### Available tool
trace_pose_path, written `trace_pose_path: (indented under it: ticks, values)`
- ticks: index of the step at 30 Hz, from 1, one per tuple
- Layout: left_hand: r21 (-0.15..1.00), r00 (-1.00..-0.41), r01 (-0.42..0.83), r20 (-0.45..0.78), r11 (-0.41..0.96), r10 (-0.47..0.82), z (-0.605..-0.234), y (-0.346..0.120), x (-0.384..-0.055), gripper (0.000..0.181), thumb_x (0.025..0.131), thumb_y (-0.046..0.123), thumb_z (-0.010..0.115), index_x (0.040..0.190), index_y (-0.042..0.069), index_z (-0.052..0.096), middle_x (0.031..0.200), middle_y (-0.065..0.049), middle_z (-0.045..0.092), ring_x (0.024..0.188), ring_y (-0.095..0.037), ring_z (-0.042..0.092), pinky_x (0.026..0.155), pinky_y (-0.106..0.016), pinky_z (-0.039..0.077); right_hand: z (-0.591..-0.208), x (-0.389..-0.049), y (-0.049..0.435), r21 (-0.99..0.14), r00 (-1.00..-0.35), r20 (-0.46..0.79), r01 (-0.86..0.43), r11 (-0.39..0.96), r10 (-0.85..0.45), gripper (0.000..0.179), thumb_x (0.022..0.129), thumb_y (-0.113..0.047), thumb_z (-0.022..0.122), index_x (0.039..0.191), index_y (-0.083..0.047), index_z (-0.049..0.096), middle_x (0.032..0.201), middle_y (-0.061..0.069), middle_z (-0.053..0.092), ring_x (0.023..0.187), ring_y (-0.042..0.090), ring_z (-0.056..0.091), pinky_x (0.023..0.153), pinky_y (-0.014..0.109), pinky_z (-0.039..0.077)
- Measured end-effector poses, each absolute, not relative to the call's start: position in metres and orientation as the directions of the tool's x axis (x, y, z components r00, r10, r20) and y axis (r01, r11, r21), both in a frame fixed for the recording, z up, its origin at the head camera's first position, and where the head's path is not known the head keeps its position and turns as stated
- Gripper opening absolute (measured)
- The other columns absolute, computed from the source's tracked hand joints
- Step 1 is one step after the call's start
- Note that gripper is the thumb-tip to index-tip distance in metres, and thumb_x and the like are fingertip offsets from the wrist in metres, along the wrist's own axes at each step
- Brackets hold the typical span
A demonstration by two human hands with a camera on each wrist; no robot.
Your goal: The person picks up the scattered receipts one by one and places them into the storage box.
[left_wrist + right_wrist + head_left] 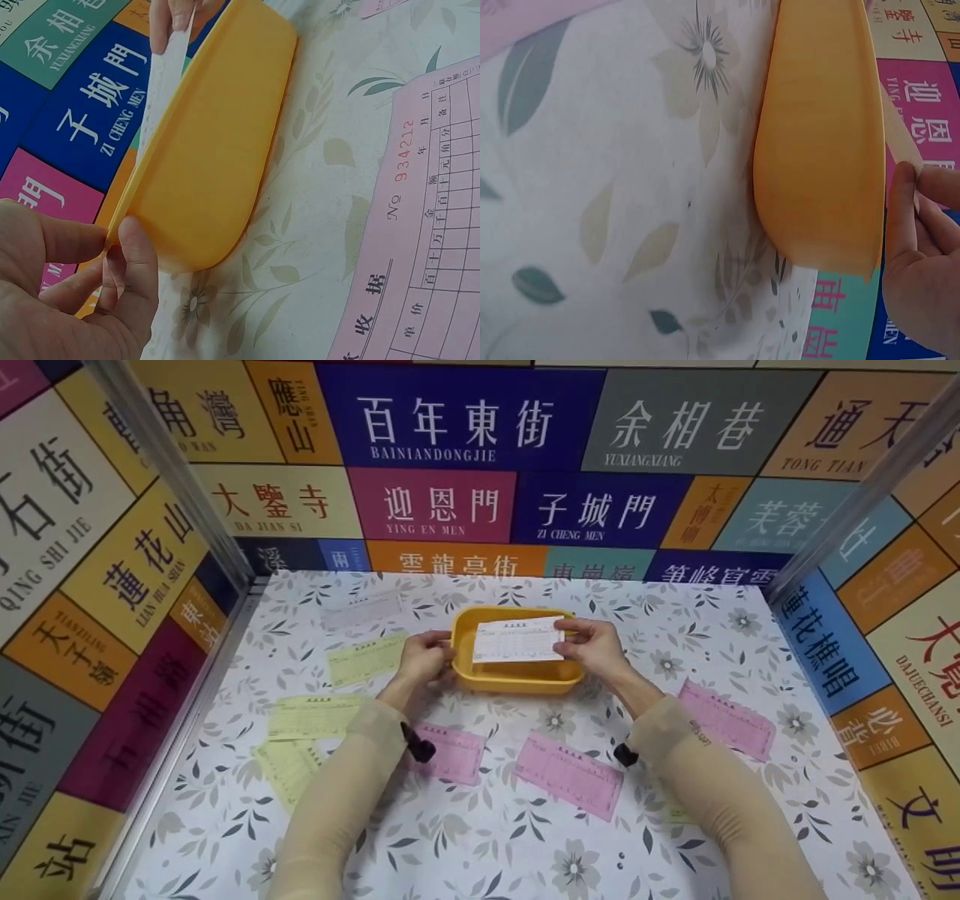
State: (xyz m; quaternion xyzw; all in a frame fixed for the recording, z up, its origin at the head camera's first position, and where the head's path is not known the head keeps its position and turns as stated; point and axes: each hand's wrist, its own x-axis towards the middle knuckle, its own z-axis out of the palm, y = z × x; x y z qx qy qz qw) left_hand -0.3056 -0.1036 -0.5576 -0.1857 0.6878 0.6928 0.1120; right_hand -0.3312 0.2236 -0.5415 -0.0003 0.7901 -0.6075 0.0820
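Note:
A yellow plastic box (517,685) with rounded corners stands on the table. My left hand (424,660) pinches its left rim between thumb and fingers, which the left wrist view shows close up. With thumb and fingertips my right hand (598,649) holds a white receipt slip (517,642) by its right edge, over the box's opening. In the right wrist view the box wall (821,142) hides most of the slip, and only a corner shows beside the right hand (922,259). Whether other papers lie inside the box I cannot tell.
Yellow slips (311,717) lie at the left, two overlapping. A faint white slip (364,610) is behind them. Pink slips (570,774) lie in front of the box and at the right (727,718). Printed panels (431,506) wall the floral tabletop on three sides.

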Motion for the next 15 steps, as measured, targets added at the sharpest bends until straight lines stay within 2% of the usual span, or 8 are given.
trace_pose_path:
  ticks: [3,7,12,15]
  values:
    - [0.92,-0.916,-0.389,-0.391,-0.034,-0.093,-0.559,-0.1031,-0.3052,0.054,0.097,-0.005,0.062,0.15,0.003,0.067,0.141,-0.023,0.074,0.095,-0.025,0.075,0.084,-0.038,0.063,-0.5418,-0.3307,0.2173,-0.953,-0.984,-0.134,0.095,0.287,-0.117,0.051,0.095,0.003,0.082,0.145,-0.002,0.074,0.136,0.021,0.074,0.094,0.006,0.068,0.081,0.016,0.064]
    - [0.928,-0.923,-0.371,-0.372,-0.029,-0.092,-0.5595,-0.1029,-0.3048,0.053,0.096,-0.006,0.062,0.149,0.001,0.068,0.139,-0.024,0.075,0.089,-0.021,0.073,0.077,-0.034,0.06,-0.5423,-0.3303,0.2135,-0.94,-0.982,-0.139,0.091,0.328,-0.126,0.051,0.095,0.002,0.082,0.145,-0.003,0.074,0.143,0.022,0.072,0.097,0.009,0.066,0.081,0.015,0.063]
    - [0.924,-0.918,-0.382,-0.382,-0.013,-0.106,-0.5584,-0.1035,-0.3049,0.053,0.096,-0.005,0.061,0.148,0.003,0.069,0.139,-0.023,0.075,0.094,-0.025,0.074,0.078,-0.034,0.061,-0.539,-0.3294,0.2138,-0.923,-0.976,-0.153,0.086,0.375,-0.153,0.051,0.095,0.001,0.082,0.145,-0.004,0.074,0.14,0.023,0.073,0.104,0.016,0.068,0.08,0.016,0.063]
    - [0.914,-0.909,-0.405,-0.404,-0.007,-0.104,-0.5577,-0.1031,-0.3055,0.053,0.097,-0.004,0.061,0.149,0.005,0.068,0.14,-0.021,0.075,0.093,-0.023,0.074,0.085,-0.037,0.063,-0.5358,-0.3278,0.2166,-0.904,-0.972,-0.164,0.08,0.419,-0.168,0.051,0.097,-0.004,0.083,0.147,-0.005,0.073,0.145,0.022,0.074,0.119,0.025,0.073,0.093,0.023,0.066]
